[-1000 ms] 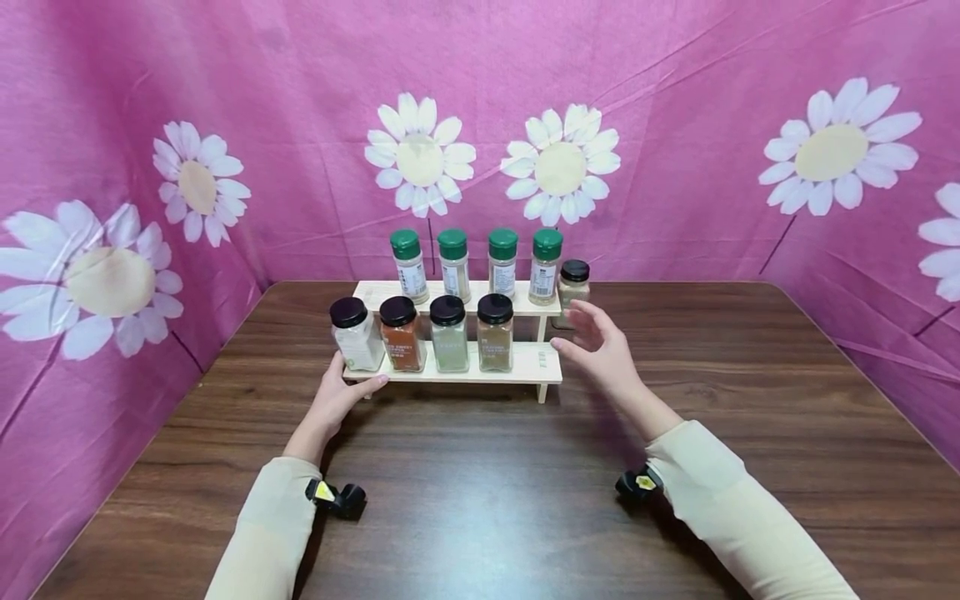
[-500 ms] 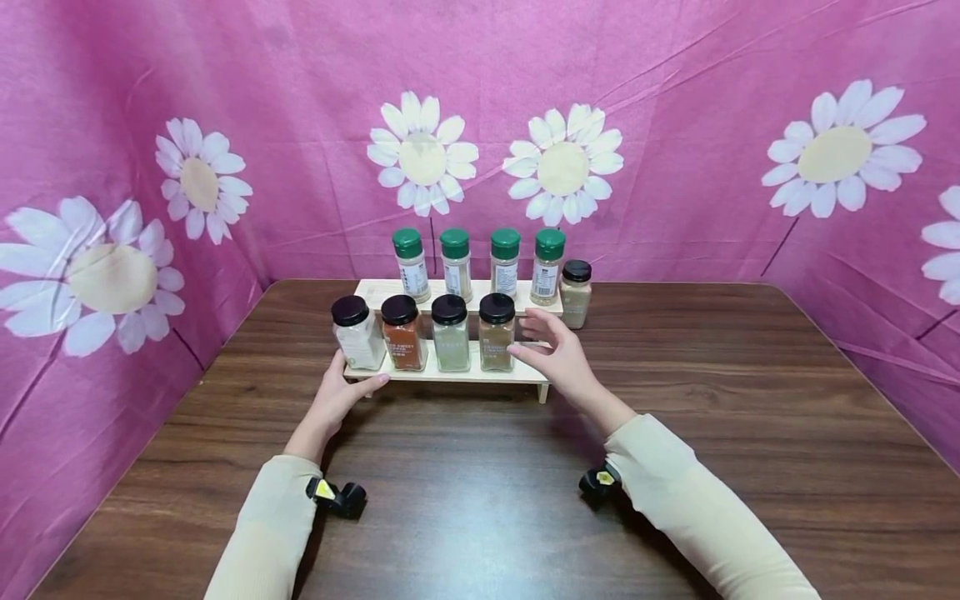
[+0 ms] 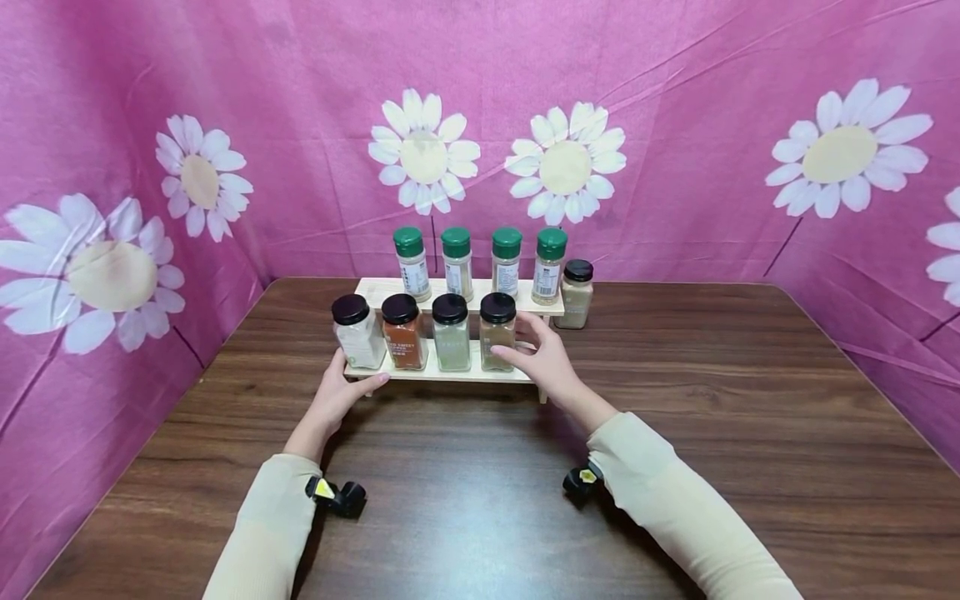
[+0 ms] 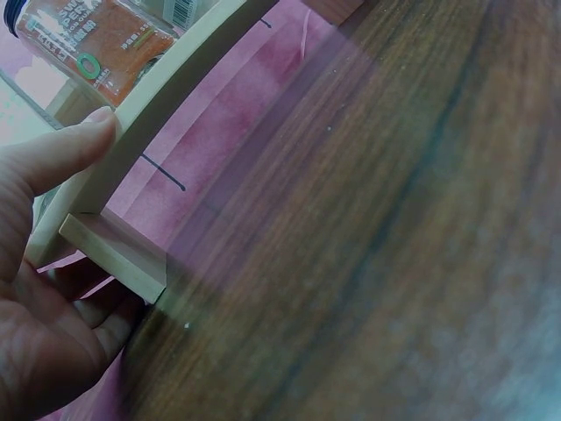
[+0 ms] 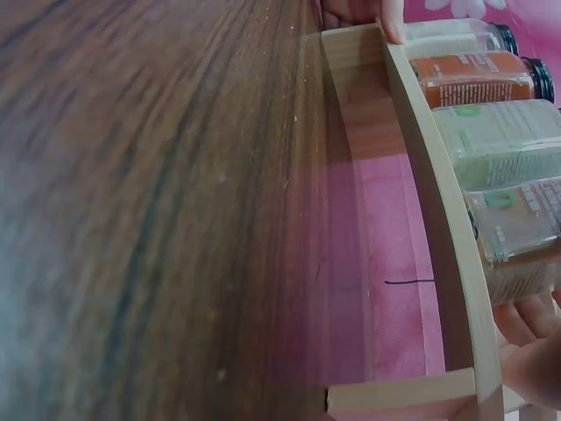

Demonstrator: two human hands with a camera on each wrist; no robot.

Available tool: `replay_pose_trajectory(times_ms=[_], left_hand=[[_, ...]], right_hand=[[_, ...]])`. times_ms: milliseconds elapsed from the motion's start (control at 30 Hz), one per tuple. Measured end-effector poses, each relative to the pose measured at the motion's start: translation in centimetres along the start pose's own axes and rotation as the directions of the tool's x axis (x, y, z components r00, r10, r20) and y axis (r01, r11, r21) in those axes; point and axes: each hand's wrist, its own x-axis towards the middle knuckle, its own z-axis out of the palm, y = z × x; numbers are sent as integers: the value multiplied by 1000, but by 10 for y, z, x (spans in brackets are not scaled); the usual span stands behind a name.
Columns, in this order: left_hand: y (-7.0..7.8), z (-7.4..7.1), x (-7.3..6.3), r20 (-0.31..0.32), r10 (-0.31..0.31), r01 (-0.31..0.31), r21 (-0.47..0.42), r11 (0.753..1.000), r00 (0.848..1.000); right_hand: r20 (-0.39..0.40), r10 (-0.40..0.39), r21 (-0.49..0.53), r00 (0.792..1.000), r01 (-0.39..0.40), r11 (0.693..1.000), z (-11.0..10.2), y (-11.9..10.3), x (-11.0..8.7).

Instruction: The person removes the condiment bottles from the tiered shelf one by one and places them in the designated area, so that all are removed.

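A two-tier wooden rack [image 3: 525, 372] stands on the table. My left hand [image 3: 335, 396] holds the left end of its lower shelf, the thumb on the front edge and the fingers round beside the leg [image 4: 118, 254]. My right hand [image 3: 546, 360] is at the rightmost jar on the lower shelf, a brown spice jar [image 3: 491, 333] with a black lid, its thumb across the front and its fingers behind the right side. To the left stand a green spice jar [image 3: 452, 346], an orange-red spice jar [image 3: 405, 343] and a white spice jar [image 3: 360, 343], which leans slightly.
Several green-capped spice bottles [image 3: 507, 262] line the upper shelf. Another black-lidded jar [image 3: 576, 298] stands on the table behind the rack's right end. Brown wooden table [image 3: 450, 500] spreads in front, and a pink flowered cloth [image 3: 315, 167] hangs behind.
My right hand has moved left from the rack's right end, near the separate jar, to the brown spice jar. My left hand has stayed at the shelf's left end.
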Motion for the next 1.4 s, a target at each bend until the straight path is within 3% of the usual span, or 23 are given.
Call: replay_pose_trajectory(times_ms=[267,500,700,900,1133,1400], left_hand=[[0,0,0,3,3,-3,-1,1000,1000],[-2,-1,0,-3,13,-13,1,1000,1000],[-2,-2,-2,-15,15,-15,4,1000,1000],[-2,-2,-1,-5,12,-12,4,1000,1000],[-1,-1,1,0,6,-6,1,1000,1000],[-1,-1,0,6,6,-6,7,1000,1000]], right_hand=[[-28,-14,-55,1000,13,998,4,0,5],[-23,21,-33,1000,-22,999,8,-28,-2],[-28,56,-54,998,-58,997,9,-35,-3],[-35,35,-54,999,-36,998,9,-33,-4],[-44,35,-16,998,-36,999,3,-13,-3],[-40,34,-28,999,-35,999,-5,-13,-10]])
